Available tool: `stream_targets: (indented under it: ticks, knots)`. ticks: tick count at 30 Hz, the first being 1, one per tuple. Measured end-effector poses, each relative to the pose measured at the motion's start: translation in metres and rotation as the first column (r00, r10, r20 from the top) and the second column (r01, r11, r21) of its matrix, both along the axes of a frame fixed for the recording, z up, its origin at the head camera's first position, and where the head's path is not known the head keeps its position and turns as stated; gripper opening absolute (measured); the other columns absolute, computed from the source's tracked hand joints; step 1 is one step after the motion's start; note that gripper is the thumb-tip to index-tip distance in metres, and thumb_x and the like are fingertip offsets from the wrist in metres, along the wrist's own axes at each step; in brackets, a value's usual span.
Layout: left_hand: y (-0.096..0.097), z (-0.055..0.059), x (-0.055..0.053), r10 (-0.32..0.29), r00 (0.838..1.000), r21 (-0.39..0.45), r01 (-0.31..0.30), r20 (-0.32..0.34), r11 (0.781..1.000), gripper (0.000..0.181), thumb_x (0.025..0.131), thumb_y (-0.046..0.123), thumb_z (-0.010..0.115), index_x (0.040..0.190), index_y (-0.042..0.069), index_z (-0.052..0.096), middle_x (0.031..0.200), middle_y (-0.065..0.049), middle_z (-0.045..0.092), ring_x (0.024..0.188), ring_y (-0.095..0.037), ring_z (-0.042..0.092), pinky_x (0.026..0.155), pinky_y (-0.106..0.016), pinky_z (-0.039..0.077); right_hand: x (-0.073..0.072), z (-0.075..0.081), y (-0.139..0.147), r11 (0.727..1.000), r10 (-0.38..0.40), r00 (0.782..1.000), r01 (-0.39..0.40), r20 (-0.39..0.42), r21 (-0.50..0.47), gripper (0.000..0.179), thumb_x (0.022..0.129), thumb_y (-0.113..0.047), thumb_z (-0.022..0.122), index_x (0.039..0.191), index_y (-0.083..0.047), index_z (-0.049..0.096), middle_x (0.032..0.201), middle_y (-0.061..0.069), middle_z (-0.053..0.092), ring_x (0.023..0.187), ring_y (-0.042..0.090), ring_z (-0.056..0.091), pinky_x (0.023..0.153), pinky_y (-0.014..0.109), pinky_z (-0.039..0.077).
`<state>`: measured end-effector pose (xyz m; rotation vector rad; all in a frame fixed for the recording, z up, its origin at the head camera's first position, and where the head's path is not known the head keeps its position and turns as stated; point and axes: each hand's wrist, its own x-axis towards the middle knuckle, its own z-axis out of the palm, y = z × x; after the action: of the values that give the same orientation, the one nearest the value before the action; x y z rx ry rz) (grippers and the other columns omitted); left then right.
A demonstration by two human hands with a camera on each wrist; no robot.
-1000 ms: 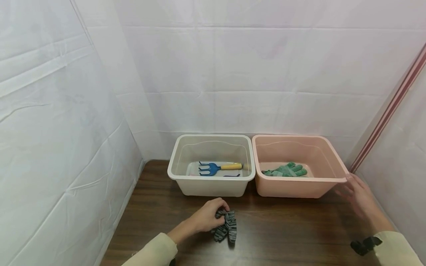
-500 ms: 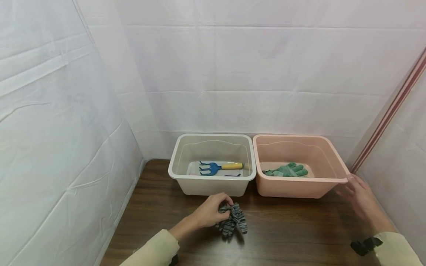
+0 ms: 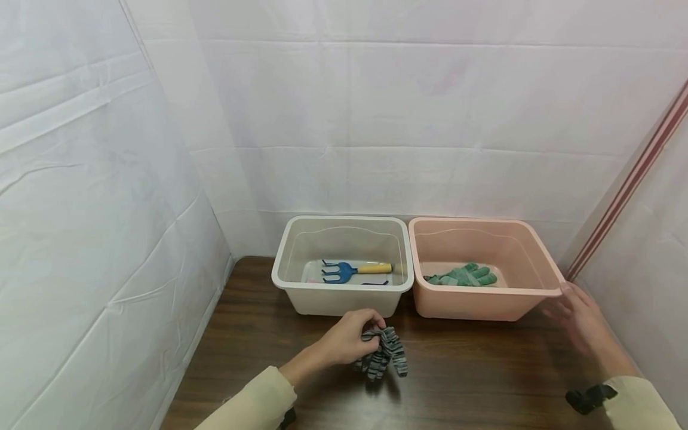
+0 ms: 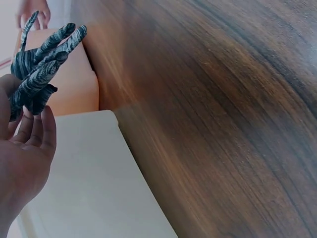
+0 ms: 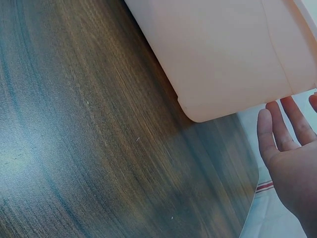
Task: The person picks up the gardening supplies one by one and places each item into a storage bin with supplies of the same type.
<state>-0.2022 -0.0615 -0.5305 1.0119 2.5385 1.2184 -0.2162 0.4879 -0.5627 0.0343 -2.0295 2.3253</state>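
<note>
In the head view my left hand pinches a grey-and-black striped knit glove just above the table, in front of the white bin. The glove's fingers stick out past my hand in the left wrist view. My right hand is at the right end of the pink bin. Its fingers are loosely extended against the bin's side in the right wrist view. A green glove lies inside the pink bin.
Inside the white bin lie a blue hand rake with a yellow handle and a partly hidden dark piece. The two bins stand side by side on the brown wooden table. White sheeting hangs behind and at both sides.
My left hand has lifted the striped glove a little and carried it slightly right and toward the bins. My right hand keeps its place at the pink bin.
</note>
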Motion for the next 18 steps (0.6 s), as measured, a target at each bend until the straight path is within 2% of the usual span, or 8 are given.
stream_targets:
  ticks: [10,18]
  knots:
    - [0.006,0.003,0.001,-0.016,0.999,-0.013,0.016,0.032,1.0,0.022,0.095,0.005,0.071,0.112,0.017,0.066,0.102,0.009,0.065,0.09,-0.004,0.06,0.08,-0.02,0.054,0.002,0.003,-0.003,1.0,-0.023,0.999,0.023,0.025,0.019,0.048,0.115,-0.027,0.049,0.159,-0.009,0.042,0.133,-0.013,0.064,0.113,-0.002,0.066,0.085,0.026,0.061]
    - [0.015,0.01,0.0,-0.026,0.997,0.037,0.024,0.072,0.999,0.023,0.099,0.005,0.069,0.117,0.017,0.067,0.111,0.008,0.067,0.099,-0.004,0.061,0.09,-0.023,0.055,0.002,0.003,-0.002,0.998,-0.021,0.999,0.019,0.035,0.054,0.055,0.115,-0.031,0.048,0.164,-0.009,0.035,0.14,-0.01,0.058,0.116,-0.003,0.063,0.086,0.025,0.06]
